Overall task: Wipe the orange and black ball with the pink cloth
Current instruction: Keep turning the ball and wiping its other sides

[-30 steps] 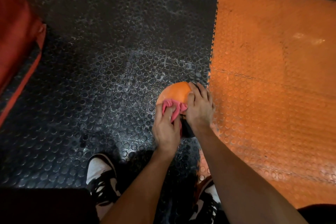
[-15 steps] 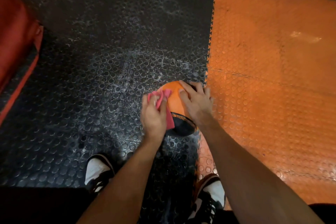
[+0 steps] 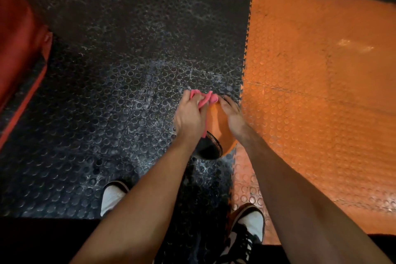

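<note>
The ball [image 3: 220,126] sits on the black floor [image 3: 120,96] by the orange mat [image 3: 310,103]. The left hand [image 3: 189,116] grips the pink cloth [image 3: 205,97] on the ball's far side; the right hand [image 3: 233,114] rests on it, fingers straight

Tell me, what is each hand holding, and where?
The left hand grips the bunched pink cloth at its middle; the right hand steadies the ball on its side.
</note>
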The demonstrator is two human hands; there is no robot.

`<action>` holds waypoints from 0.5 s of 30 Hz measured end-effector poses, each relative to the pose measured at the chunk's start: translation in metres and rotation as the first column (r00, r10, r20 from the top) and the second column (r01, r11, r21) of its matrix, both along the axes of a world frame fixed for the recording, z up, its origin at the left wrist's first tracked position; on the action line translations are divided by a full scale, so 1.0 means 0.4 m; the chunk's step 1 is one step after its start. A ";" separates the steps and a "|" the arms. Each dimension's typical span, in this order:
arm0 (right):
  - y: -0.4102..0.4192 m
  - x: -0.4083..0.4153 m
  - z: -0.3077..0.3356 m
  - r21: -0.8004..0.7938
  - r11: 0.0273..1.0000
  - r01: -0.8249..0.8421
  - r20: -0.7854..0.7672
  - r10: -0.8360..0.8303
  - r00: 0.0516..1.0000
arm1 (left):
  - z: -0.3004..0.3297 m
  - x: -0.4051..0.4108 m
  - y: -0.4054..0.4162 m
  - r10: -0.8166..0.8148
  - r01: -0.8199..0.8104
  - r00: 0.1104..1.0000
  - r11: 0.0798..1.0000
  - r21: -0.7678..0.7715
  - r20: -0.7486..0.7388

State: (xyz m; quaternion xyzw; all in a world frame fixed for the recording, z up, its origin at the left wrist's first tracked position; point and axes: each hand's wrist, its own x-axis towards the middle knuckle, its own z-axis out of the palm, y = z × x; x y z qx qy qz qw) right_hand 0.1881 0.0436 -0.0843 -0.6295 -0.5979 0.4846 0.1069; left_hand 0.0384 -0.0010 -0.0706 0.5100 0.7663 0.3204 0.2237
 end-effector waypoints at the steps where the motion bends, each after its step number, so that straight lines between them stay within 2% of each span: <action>1: 0.002 0.006 -0.009 -0.034 0.999 -0.019 -0.021 0.019 1.000 | 0.006 -0.001 0.019 -0.022 0.021 0.999 1.000 -0.019 -0.032; 4: 0.020 0.020 -0.019 -0.057 0.993 -0.102 -0.017 0.102 0.995 | 0.007 0.006 -0.014 -0.021 0.022 0.999 0.999 0.024 -0.028; 7: 0.047 0.026 0.025 -0.085 0.981 -0.176 0.022 0.179 0.984 | -0.030 0.037 -0.143 -0.034 0.030 0.999 0.995 0.095 0.041; 9: 0.061 0.035 0.044 -0.098 0.971 -0.219 0.008 0.221 0.975 | -0.066 0.065 -0.238 -0.086 0.081 0.996 0.989 0.127 0.037; 12: 0.071 0.050 0.063 -0.130 0.963 -0.235 -0.050 0.231 0.972 | -0.108 0.098 -0.313 -0.121 0.122 0.993 0.987 0.102 -0.012; 15: 0.073 0.059 0.078 -0.164 0.962 -0.219 -0.111 0.202 0.973 | -0.093 0.101 -0.272 -0.056 0.061 0.998 0.992 0.111 -0.041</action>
